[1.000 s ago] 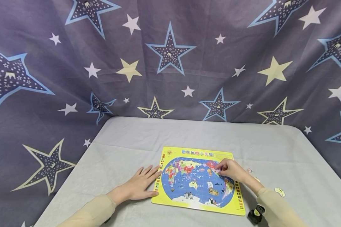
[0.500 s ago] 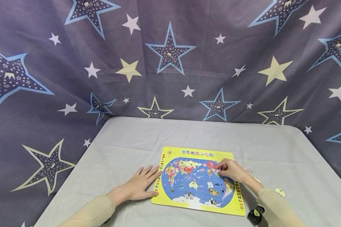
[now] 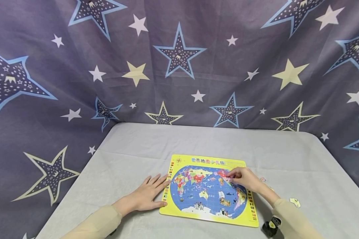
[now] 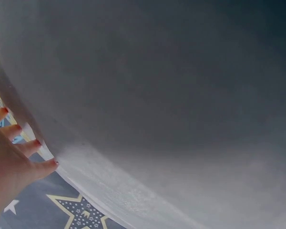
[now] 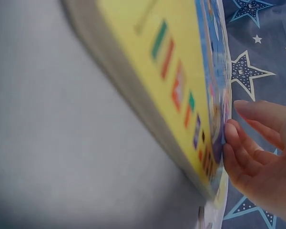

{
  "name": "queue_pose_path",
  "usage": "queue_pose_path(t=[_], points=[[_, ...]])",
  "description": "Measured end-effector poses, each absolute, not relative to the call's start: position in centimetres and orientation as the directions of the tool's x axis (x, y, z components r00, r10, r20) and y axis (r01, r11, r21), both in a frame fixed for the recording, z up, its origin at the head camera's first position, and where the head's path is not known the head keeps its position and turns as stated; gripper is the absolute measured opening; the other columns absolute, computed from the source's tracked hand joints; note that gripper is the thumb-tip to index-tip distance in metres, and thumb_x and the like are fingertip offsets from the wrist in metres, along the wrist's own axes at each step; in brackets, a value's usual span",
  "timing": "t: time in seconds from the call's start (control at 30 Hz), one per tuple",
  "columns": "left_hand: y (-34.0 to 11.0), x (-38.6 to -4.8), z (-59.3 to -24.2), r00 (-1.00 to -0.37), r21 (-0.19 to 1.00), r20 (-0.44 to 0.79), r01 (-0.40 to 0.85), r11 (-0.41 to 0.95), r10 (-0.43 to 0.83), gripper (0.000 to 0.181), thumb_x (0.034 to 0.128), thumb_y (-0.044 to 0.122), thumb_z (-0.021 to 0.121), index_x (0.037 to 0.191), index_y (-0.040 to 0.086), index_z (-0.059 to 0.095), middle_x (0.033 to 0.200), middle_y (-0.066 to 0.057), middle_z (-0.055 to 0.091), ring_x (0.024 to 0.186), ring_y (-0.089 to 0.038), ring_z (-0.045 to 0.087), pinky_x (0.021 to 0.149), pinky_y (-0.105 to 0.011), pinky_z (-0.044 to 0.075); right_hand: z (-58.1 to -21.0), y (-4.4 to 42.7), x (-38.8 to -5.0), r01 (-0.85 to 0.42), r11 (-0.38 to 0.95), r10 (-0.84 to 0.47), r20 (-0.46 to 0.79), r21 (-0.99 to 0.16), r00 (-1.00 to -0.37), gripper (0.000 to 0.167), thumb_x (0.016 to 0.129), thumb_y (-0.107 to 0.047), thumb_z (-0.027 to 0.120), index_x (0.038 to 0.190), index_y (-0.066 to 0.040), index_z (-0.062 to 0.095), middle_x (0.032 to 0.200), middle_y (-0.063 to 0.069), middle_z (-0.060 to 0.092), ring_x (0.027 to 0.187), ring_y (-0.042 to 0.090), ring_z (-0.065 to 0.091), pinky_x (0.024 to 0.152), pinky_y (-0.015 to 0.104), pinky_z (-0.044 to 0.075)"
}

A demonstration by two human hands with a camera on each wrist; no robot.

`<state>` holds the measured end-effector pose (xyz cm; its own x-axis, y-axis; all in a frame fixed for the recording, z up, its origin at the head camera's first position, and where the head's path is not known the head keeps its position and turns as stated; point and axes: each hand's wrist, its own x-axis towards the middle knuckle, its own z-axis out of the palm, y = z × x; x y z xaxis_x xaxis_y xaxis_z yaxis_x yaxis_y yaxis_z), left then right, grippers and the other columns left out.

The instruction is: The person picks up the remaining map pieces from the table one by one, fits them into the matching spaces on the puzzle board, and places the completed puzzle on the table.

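A yellow-bordered world map puzzle board point(image 3: 185, 215) lies flat on the grey table. My left hand point(image 3: 146, 196) rests palm down at its left edge, fingers spread and fingertips on the border. In the left wrist view, the left hand's fingers point(image 4: 24, 148) are spread. At the map's upper right, my right hand point(image 3: 244, 179) has bent fingers at the pink North America part point(image 3: 222, 173). In the right wrist view, the right hand's point(image 5: 267, 157) fingertips touch the board's printed face point(image 5: 181, 62). Whether they pinch a piece there cannot be made out.
Right of the board lie small loose puzzle pieces, one point(image 3: 294, 202) near the right sleeve and another point(image 3: 262, 179) behind the right wrist. A black wrist device point(image 3: 270, 226) sits under that sleeve. A star-patterned curtain point(image 3: 179, 86) hangs around the table's back and sides.
My right hand stays over the upper right of the map, its wrist shifting only slightly to the right. The left hand and the board have not moved.
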<state>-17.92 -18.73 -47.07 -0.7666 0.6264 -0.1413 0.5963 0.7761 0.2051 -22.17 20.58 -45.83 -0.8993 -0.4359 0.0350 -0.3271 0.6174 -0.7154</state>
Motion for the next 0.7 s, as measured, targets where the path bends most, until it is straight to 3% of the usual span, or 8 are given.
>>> queue_pose_path(t=[0.33,0.7], points=[[-18.7,-17.9,-47.1,-0.768,0.202,-0.141,0.596,0.777,0.625,0.078,0.0823,0.067,0.031,0.142,0.019,0.02,0.148,-0.002,0.012,0.134,-0.029,0.012,0.103,-0.053,0.012,-45.1,21.5,-21.8,-0.288,0.654,-0.388,0.016,-0.699,-0.922,0.017,0.078,-0.003,0.062,0.095,-0.001,0.066,0.086,0.005,0.06,0.07,0.012,0.053,0.06,0.022,0.045],[-18.7,-17.9,-47.0,-0.763,0.203,-0.131,0.605,0.77,0.633,0.077,0.0825,0.066,0.032,0.142,0.018,0.021,0.148,-0.003,0.014,0.133,-0.029,0.012,0.103,-0.054,0.012,-44.7,23.1,-21.4,-0.278,0.651,-0.353,0.042,-0.706,-0.935,0.02,0.078,-0.001,0.061,0.096,0.005,0.063,0.083,0.008,0.062,0.07,0.015,0.055,0.056,0.021,0.046]])
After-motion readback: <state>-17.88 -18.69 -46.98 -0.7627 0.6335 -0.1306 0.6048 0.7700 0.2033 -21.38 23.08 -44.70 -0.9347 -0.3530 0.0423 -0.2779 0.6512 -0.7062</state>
